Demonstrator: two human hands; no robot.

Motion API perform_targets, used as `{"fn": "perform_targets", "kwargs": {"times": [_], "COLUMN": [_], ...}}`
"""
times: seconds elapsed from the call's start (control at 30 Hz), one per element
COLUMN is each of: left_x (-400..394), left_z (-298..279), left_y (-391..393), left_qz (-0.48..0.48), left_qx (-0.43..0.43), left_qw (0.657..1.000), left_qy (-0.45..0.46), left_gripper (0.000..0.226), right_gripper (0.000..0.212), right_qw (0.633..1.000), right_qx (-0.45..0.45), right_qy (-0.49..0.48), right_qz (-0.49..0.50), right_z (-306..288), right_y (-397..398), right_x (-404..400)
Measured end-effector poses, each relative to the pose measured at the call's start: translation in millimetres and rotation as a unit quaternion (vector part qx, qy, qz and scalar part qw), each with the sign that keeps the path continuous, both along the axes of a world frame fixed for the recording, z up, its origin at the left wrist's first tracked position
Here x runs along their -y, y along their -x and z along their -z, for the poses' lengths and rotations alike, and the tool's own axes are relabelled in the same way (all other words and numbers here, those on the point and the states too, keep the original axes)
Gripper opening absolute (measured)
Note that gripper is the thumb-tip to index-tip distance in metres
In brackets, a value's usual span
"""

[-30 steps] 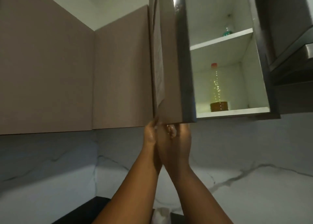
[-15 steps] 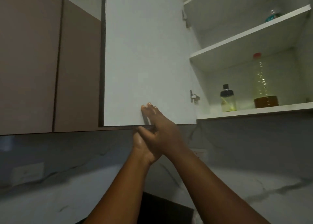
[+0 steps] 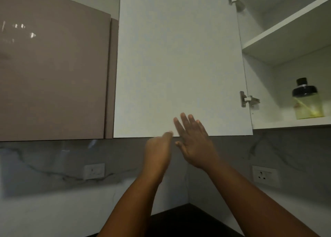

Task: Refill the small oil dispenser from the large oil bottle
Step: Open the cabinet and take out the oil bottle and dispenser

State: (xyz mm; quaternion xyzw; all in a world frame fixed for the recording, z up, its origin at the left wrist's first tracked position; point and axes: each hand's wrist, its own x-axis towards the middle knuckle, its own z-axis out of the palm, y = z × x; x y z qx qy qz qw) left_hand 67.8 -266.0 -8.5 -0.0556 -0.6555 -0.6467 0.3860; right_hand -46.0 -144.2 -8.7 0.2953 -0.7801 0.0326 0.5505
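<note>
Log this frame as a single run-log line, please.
phase: cupboard open | door: swung wide | left hand: empty | right hand: empty, fingers spread | small oil dispenser: on lower shelf, untouched

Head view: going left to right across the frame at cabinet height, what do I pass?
Closed brown cabinet door → open white cabinet door → lower hinge → small oil dispenser on the bottom shelf. Both hands sit lower, at the open door's bottom edge.
</note>
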Motion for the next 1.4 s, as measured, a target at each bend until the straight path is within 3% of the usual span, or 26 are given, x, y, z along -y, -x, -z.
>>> {"fn": "perform_targets", "kwargs": {"times": [0.03, 0.07, 0.17, 0.27, 0.33, 0.4, 0.6, 0.9, 1.07, 1.4], "left_x": [-2.6, -6.2, -9.5, 4.5, 22.1, 42.6, 56.3, 1.2, -36.1, -173.9], "left_z": [1.9, 3.1, -5.9, -17.0, -21.1, -22.1, -20.3, -17.2, -20.7, -44.3], "left_y": [-2.1, -8.9, -5.5, 14.6, 31.3, 45.5, 66.0, 75.8, 90.6, 133.2], "left_qz": [-0.095, -0.179, -0.345, -0.415, -0.454, -0.482, -0.484, -0.464, -0.422, -0.248], "left_qx": [-0.059, -0.127, -0.286, -0.213, -0.126, -0.100, -0.114, -0.078, -0.123, -0.220], "left_qw": [0.988, 0.956, 0.801, 0.702, 0.659, 0.633, 0.635, 0.731, 0.728, 0.776], "left_qy": [0.103, 0.196, 0.398, 0.538, 0.586, 0.598, 0.591, 0.495, 0.527, 0.536], "left_gripper": [0.030, 0.028, 0.034, 0.062, 0.077, 0.084, 0.086, 0.096, 0.093, 0.090], "right_gripper": [0.067, 0.068, 0.071, 0.078, 0.086, 0.088, 0.086, 0.080, 0.079, 0.072], "right_qw": [1.000, 1.000, 0.999, 0.999, 0.999, 0.999, 0.992, 0.970, 0.971, 0.944], "right_qx": [0.009, 0.021, 0.042, 0.040, 0.038, 0.049, 0.118, 0.221, 0.192, 0.086], "right_qy": [0.005, 0.008, 0.004, -0.006, -0.007, -0.007, -0.032, -0.068, -0.047, -0.028], "right_qz": [0.006, 0.011, 0.017, 0.011, 0.011, 0.017, 0.017, 0.074, 0.134, 0.317], "right_z": [-1.8, -3.2, -2.5, -1.7, -2.3, -2.0, -3.7, -14.3, -19.5, -67.3], "right_y": [4.2, 8.4, 17.9, 17.1, 14.5, 12.6, 12.1, -18.1, -38.4, -73.1], "right_x": [-3.0, -6.7, -20.2, -26.6, -29.5, -32.0, -38.8, -87.6, -163.9, -301.2]}}
